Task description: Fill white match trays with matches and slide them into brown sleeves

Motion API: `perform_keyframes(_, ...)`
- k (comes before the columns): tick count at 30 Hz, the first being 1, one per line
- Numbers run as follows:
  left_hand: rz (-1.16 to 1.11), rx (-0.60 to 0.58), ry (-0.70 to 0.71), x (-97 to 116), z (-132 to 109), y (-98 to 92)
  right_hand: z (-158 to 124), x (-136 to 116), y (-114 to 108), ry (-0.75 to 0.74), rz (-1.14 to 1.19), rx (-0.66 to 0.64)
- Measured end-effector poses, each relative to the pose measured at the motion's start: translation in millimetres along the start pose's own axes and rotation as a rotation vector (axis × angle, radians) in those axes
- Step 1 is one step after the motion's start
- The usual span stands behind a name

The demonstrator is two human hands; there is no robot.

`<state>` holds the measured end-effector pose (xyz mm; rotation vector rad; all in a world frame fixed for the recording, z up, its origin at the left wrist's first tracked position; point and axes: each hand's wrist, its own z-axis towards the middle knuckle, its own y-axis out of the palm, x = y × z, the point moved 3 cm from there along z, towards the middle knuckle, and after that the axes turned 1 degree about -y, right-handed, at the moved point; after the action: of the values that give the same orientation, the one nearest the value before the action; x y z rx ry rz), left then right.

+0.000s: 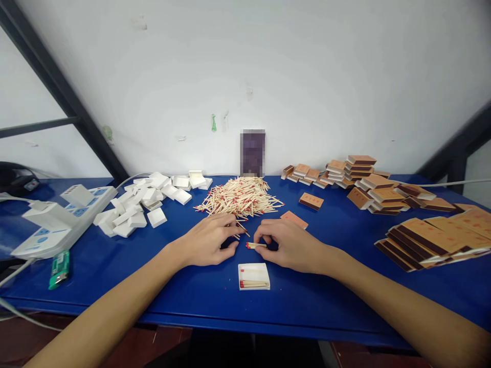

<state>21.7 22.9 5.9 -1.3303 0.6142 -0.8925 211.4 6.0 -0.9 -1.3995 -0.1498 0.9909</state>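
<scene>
Several red-tipped matches (253, 246) are pinched between the thumb and fingers of my right hand (289, 244), just above the blue tabletop. My left hand (210, 239) has its thumb and index finger apart, reaching over a few loose matches at the front of the match pile (241, 197). In front of both hands lies a white matchbox tray (254, 270). Matches lie along its near side, heads to the left, with a single one farther back. Behind my right hand, partly covered by it, is a flat orange matchbox sleeve (294, 220).
White empty trays (134, 204) are heaped on the left, beside a power strip (65, 225) and a green lighter (59, 269). Orange matchbox sleeves (425, 237) fill the right side, some stacked. One matchbox (311, 201) lies apart. A wall (307, 76) rises behind the blue table (184, 301).
</scene>
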Motion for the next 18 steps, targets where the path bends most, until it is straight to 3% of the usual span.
perform_keyframes(7, -0.109, -0.012, 0.015, 12.3, 2.1, 0.2, 0.8, 5.0, 5.3, -0.020, 0.003, 0.030)
perform_keyframes(18, 0.026, 0.055, 0.001, -0.9, -1.1, -4.1, 0.1, 0.4, 2.0, -0.010, -0.098, 0.069)
